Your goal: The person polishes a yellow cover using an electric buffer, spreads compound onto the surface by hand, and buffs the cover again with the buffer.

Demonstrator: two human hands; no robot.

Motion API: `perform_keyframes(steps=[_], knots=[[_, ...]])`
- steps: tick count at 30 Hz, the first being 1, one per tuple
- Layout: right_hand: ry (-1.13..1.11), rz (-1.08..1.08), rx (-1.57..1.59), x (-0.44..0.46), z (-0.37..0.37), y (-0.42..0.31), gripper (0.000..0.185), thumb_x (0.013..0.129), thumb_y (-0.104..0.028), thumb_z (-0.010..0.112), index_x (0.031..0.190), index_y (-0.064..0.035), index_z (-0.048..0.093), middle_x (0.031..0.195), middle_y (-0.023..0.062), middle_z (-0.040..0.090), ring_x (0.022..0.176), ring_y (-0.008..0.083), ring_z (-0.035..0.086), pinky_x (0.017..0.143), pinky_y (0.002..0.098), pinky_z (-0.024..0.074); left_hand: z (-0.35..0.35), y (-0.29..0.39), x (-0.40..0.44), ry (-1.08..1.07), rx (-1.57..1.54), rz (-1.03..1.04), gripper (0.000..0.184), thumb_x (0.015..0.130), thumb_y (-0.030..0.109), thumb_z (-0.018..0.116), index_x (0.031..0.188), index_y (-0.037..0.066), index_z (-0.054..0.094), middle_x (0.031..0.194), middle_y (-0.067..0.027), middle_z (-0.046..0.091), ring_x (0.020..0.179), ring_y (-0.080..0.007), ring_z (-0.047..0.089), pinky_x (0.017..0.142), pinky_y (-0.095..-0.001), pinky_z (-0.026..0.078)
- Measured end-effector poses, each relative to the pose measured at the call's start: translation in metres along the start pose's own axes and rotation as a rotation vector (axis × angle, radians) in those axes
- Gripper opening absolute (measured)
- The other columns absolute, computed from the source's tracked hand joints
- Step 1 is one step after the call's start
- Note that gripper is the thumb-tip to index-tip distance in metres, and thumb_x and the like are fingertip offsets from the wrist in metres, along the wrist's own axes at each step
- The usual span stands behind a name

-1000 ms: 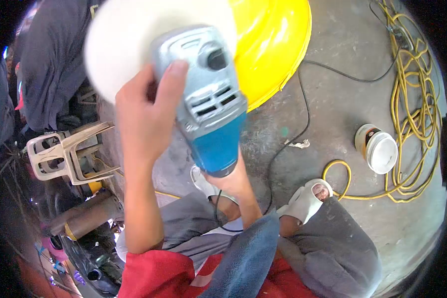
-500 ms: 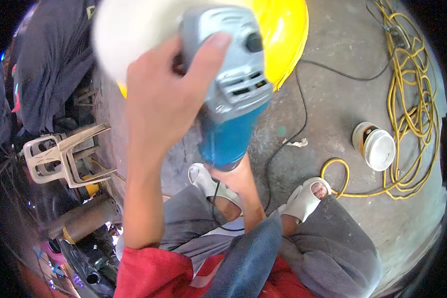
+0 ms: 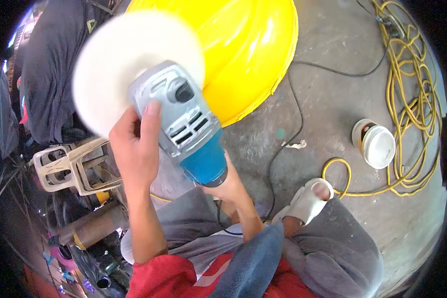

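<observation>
Both my hands hold a blue and silver electric polisher (image 3: 203,158). My left hand (image 3: 140,149) is closed around the side of its silver head, thumb on top; its fingertips are partly hidden. At the rear end, my right hand (image 3: 228,181) wraps the blue body from beneath, most of its fingers out of sight. A round white polishing pad (image 3: 109,64), blurred at its rim, sits at the front of the tool. It overlaps the left side of a glossy yellow curved piece (image 3: 253,59); whether they touch I cannot tell.
A dark cord (image 3: 270,169) runs over the concrete floor past my right foot. To the right are a white bucket (image 3: 381,148) and a coiled yellow extension cable (image 3: 400,99). A beige plastic stool (image 3: 79,169) and dark cloth (image 3: 52,74) are on the left.
The polisher has swung left and toward me with both hands on it. More of the yellow piece and the whole white pad now show.
</observation>
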State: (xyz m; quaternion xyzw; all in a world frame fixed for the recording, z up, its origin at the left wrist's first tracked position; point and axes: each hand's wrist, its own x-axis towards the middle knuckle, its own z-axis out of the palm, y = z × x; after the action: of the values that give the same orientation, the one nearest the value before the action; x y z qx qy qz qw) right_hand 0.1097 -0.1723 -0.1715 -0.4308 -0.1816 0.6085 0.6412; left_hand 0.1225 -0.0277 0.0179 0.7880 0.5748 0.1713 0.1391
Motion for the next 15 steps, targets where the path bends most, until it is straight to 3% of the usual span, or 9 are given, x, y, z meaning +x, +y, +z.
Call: perform_keyframes(steps=[5, 9, 13, 15], knots=[[0.050, 0.025, -0.016, 0.017, -0.037, -0.061, 0.083, 0.059, -0.009, 0.083, 0.131, -0.0036, 0.042, 0.118, 0.0127, 0.057, 0.110, 0.0224, 0.056, 0.096, 0.0358, 0.0429, 0.030, 0.037, 0.044, -0.064, -0.084, 0.010, 0.045, 0.091, 0.036, 0.062, 0.078, -0.007, 0.059, 0.059, -0.0042, 0.049, 0.059, -0.0088, 0.040, 0.052, -0.0294, 0.034], [0.012, 0.054, -0.038, 0.016, -0.045, -0.053, 0.077, 0.062, -0.010, 0.081, 0.129, -0.0039, 0.042, 0.116, 0.0135, 0.058, 0.109, 0.0240, 0.057, 0.094, 0.0353, 0.0442, 0.027, 0.044, 0.042, -0.084, -0.054, -0.075, 0.049, 0.091, 0.039, 0.061, 0.076, -0.008, 0.059, 0.059, -0.0033, 0.048, 0.060, -0.0095, 0.040, 0.054, -0.0296, 0.034], [-0.053, 0.047, -0.122, 0.001, -0.033, -0.061, 0.081, 0.062, -0.003, 0.082, 0.132, -0.0020, 0.041, 0.118, 0.0118, 0.060, 0.108, 0.0195, 0.058, 0.096, 0.0347, 0.0435, 0.000, -0.006, 0.016, 0.092, -0.086, -0.185, 0.045, 0.093, 0.038, 0.058, 0.080, -0.005, 0.063, 0.064, 0.0002, 0.050, 0.064, -0.0092, 0.041, 0.056, -0.0282, 0.033], [-0.118, 0.091, -0.215, -0.010, -0.027, -0.082, 0.083, 0.062, -0.005, 0.082, 0.133, -0.0021, 0.040, 0.118, 0.0130, 0.060, 0.109, 0.0204, 0.058, 0.096, 0.0350, 0.0435, -0.022, -0.049, -0.007, 0.214, -0.213, -0.321, 0.039, 0.095, 0.036, 0.056, 0.092, -0.002, 0.065, 0.077, -0.0012, 0.056, 0.072, -0.0101, 0.047, 0.061, -0.0280, 0.038]])
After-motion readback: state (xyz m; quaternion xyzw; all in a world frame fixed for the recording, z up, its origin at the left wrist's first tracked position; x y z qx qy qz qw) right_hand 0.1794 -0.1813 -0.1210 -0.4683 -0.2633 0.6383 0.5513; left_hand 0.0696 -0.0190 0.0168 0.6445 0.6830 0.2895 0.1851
